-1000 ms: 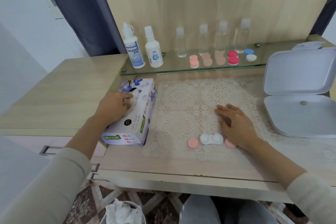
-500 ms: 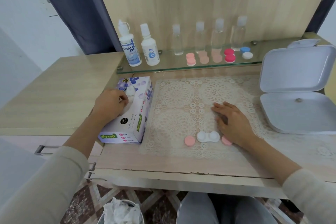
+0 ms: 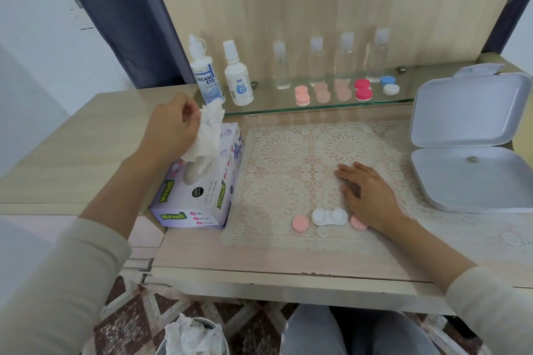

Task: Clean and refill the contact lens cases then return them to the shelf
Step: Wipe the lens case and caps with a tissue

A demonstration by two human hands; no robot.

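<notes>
A white contact lens case (image 3: 329,217) lies uncapped on the lace mat (image 3: 282,153). One pink cap (image 3: 300,223) sits to its left, and another pink cap (image 3: 358,222) to its right, partly under my right hand. My right hand (image 3: 366,194) rests flat on the mat beside the case. My left hand (image 3: 170,127) pinches a white tissue (image 3: 206,131) and holds it above the tissue box (image 3: 199,190). On the glass shelf (image 3: 317,106) stand two solution bottles (image 3: 207,75) and several more lens cases (image 3: 343,91).
An open white plastic box (image 3: 470,153) sits at the right of the desk. Several small clear bottles (image 3: 317,63) line the back of the shelf. A bin with used tissues (image 3: 191,336) stands on the floor below the desk edge.
My left hand has pulled a tissue up out of the box and lifted it. My right hand has stayed on the mat.
</notes>
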